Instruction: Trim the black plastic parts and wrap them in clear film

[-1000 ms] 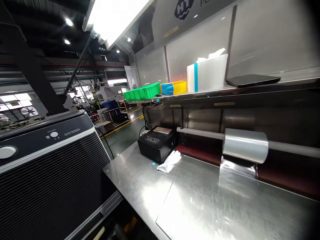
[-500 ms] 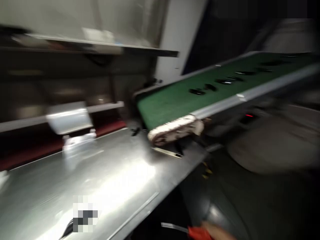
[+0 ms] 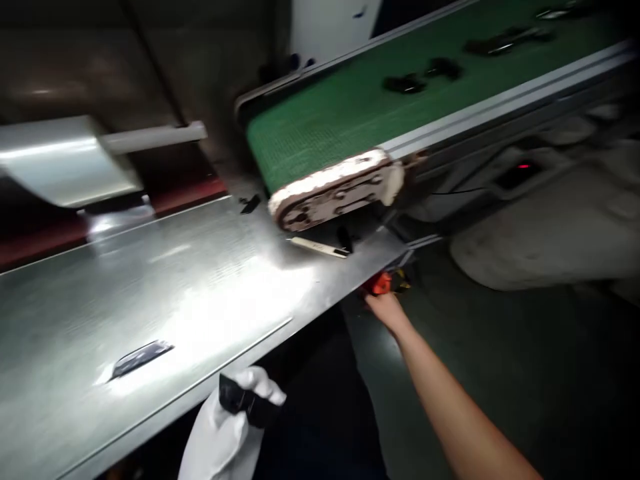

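Note:
My left hand (image 3: 230, 423), in a white glove, is closed around a black part (image 3: 247, 400) in front of the metal table's edge. Bare and stretched forward, my right hand (image 3: 383, 305) is at the table's right edge, closed on an orange tool (image 3: 382, 283); the tool's shape is hard to make out. On the metal table (image 3: 200, 267) lies a dark flat piece (image 3: 140, 359), to the left. A pale pen-like tool (image 3: 317, 247) rests under the conveyor's near end.
A green conveyor belt (image 3: 320, 133) carries several black parts (image 3: 405, 83) at upper right. A clear film roll (image 3: 65, 160) is at the left. Pale sacks (image 3: 545, 233) stand at the right, beside a device with a red light (image 3: 520, 172).
The view has tilted down and shifted. My gloved left hand with the black part has come into view. My right hand with the orange tool has moved forward to the table's edge.

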A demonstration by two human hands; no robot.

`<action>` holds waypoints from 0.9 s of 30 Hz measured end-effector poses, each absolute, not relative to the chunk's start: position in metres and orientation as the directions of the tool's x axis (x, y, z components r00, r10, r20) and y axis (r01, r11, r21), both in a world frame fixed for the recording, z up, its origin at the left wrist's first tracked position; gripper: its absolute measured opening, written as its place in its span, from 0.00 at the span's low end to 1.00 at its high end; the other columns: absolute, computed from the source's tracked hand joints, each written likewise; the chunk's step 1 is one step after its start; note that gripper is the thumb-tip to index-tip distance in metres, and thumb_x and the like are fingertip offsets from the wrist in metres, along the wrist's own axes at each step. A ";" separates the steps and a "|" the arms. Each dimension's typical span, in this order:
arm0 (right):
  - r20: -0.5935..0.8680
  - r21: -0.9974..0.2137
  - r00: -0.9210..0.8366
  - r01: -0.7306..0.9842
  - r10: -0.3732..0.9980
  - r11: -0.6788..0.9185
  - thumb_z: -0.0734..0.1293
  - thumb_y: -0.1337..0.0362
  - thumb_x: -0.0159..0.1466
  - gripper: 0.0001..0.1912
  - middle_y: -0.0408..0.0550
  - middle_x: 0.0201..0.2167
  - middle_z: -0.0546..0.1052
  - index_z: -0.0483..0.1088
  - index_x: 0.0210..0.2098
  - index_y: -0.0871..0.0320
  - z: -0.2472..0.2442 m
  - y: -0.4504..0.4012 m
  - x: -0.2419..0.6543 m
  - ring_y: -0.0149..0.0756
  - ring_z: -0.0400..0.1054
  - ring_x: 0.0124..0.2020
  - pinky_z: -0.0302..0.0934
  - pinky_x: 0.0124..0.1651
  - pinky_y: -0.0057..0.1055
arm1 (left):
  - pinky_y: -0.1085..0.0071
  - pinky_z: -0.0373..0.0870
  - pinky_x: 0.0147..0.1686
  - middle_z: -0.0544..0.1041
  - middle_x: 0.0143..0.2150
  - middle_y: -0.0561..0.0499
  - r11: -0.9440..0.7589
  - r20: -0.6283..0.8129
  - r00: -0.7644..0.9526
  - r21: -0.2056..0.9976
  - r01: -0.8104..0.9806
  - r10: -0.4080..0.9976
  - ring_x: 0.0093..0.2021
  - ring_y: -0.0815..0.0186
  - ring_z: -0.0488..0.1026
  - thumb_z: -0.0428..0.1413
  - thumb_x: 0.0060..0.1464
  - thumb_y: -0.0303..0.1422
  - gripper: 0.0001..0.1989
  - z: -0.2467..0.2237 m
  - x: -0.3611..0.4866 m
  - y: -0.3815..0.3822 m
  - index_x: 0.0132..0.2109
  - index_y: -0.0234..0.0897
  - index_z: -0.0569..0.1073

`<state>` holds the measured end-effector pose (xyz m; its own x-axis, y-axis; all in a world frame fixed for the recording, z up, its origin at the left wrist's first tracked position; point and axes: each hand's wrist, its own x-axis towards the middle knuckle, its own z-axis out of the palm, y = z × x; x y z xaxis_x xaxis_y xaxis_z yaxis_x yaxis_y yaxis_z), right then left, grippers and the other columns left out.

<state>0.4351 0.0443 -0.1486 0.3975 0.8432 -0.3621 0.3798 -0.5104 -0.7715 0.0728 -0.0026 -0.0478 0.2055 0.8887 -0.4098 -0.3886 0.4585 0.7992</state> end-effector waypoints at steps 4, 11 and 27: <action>-0.495 -0.787 -0.027 0.437 0.869 -0.435 0.71 0.54 0.70 0.19 0.45 0.23 0.76 0.76 0.29 0.61 -0.123 0.031 0.376 0.34 0.71 0.22 0.64 0.25 0.30 | 0.59 0.78 0.49 0.78 0.39 0.50 0.321 -0.351 0.094 0.674 -0.665 0.932 0.41 0.61 0.78 0.68 0.55 0.42 0.13 -0.032 0.060 0.003 0.47 0.45 0.82; 0.230 -0.875 -0.525 0.258 0.820 0.410 0.68 0.65 0.72 0.10 0.47 0.40 0.77 0.76 0.52 0.56 0.011 0.039 0.238 0.32 0.72 0.37 0.66 0.39 0.28 | 0.57 0.79 0.53 0.83 0.45 0.47 0.196 -0.279 -0.047 0.774 -0.602 0.959 0.47 0.56 0.82 0.70 0.54 0.35 0.13 -0.036 0.032 0.003 0.47 0.43 0.83; 0.073 -0.369 -0.796 0.538 0.601 0.758 0.64 0.65 0.73 0.06 0.43 0.33 0.74 0.72 0.39 0.58 0.032 0.167 0.135 0.32 0.66 0.29 0.55 0.32 0.32 | 0.53 0.74 0.63 0.82 0.58 0.47 -0.192 0.249 0.001 0.747 0.637 0.969 0.60 0.48 0.78 0.61 0.60 0.31 0.23 -0.016 -0.056 0.025 0.62 0.45 0.76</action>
